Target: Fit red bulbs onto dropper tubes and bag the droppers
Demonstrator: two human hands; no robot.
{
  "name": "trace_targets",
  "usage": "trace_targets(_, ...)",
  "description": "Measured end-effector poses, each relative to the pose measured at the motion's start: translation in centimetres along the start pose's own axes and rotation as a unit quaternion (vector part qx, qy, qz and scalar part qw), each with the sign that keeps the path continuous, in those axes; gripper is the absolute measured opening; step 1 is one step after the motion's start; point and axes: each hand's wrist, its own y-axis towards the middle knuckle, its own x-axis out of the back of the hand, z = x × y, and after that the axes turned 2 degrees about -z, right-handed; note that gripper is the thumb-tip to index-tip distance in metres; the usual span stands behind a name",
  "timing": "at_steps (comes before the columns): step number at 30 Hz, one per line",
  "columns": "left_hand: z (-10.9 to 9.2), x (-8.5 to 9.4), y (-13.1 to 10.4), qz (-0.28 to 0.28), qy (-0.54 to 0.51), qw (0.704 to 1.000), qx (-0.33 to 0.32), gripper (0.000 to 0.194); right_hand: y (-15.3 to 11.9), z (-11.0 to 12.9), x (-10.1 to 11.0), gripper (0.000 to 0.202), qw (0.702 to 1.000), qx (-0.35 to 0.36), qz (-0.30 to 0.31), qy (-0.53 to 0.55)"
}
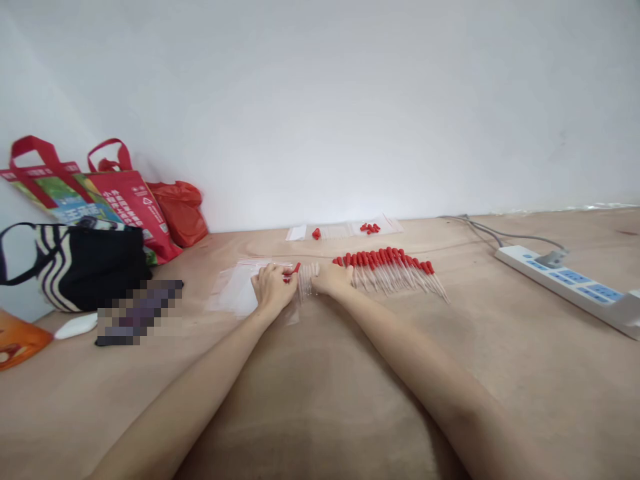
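My left hand (273,288) rests on a clear plastic bag (235,293) and pinches a red-capped glass dropper (295,270). Just to its right, my right hand (331,279) lies on the table with its fingers curled around a small bunch of clear dropper tubes (306,280). To the right of that hand a long row of red-capped droppers (393,267) lies side by side on the wooden table (325,373). Farther back, more clear bags (345,230) hold a few loose red caps (370,228).
Red shopping bags (125,197), a red plastic bag (181,210) and a black-and-white striped bag (75,263) stand at the left against the white wall. A white power strip (565,280) with a grey cable lies at the right. A white object (75,325) and an orange packet (17,340) sit at the near left.
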Motion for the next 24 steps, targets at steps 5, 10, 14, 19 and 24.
trace_targets(5,-0.6,0.8,-0.9,-0.054,-0.047,0.993,-0.089,0.014,-0.9,-2.2,0.9,0.030,0.998,0.039,-0.035,0.029)
trace_targets(10,-2.4,2.1,-3.1,0.031,-0.112,0.954,-0.275,0.010,-3.6,-7.8,1.5,0.022,0.970,0.182,-0.131,0.096)
trace_targets(14,-3.6,2.7,-4.7,0.107,-0.121,0.922,-0.352,0.007,-6.4,-12.4,1.5,0.024,0.941,0.256,-0.208,0.072)
trace_targets(19,-3.9,1.9,-5.4,0.137,-0.159,0.916,-0.342,0.016,-8.2,-14.0,1.7,0.025,0.942,0.287,-0.151,0.090)
trace_targets(24,-3.8,0.5,-5.3,0.153,-0.242,0.894,-0.345,0.017,-8.5,-12.9,1.3,0.018,0.943,0.278,-0.148,0.103)
